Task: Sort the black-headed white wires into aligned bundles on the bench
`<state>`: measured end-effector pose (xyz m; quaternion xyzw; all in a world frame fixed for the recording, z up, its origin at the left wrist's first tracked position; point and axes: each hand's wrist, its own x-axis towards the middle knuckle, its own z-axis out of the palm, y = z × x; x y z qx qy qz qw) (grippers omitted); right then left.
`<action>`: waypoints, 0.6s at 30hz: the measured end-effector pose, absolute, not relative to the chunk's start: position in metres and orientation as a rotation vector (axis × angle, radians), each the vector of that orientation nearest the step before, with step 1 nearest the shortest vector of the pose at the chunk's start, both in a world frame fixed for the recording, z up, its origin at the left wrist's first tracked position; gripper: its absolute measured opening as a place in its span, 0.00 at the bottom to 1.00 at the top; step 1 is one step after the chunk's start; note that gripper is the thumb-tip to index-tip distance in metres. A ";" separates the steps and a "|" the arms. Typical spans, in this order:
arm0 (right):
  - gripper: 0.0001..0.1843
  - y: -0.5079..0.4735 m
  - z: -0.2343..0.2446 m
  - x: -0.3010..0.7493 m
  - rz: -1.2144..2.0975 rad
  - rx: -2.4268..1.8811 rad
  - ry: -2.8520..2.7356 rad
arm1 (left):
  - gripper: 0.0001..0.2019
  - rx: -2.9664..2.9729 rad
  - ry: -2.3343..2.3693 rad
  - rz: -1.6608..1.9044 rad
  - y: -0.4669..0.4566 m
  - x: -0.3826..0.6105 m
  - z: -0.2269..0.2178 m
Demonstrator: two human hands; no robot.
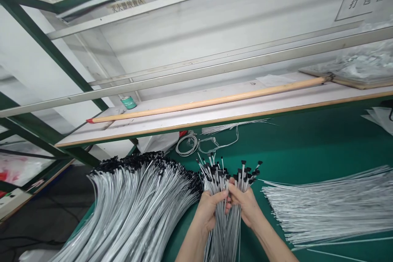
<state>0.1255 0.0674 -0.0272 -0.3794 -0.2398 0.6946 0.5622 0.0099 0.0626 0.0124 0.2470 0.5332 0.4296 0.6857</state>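
Grey wires with black tips! Who has them?

Two bare hands. The left hand [208, 211] and the right hand [245, 204] squeeze one thick bunch of wires [225, 231].

Are the fingers spread wide?

No. They curl around the bunch and press it tight, and the two hands touch each other.

Where do the wires go?

The black tips [245, 176] poke up above the hands, fanned out like little flags. The long grey parts run down below the hands, toward the green mat [307, 151].

What is next to the hands?

To the left is a big heap of bent wires [132, 208] with black tips. To the right lies a wide spread of straight thin wires [325, 208].

And past the hands?

A small white coil of wire [186, 145] lies on the mat. Behind it is a white shelf [196, 118], and on it are a long wooden pole [208, 100] and a green tin [128, 102].
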 end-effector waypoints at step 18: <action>0.18 0.068 -0.023 0.118 1.667 -0.993 -0.582 | 0.08 0.638 1.076 0.882 0.059 0.012 0.008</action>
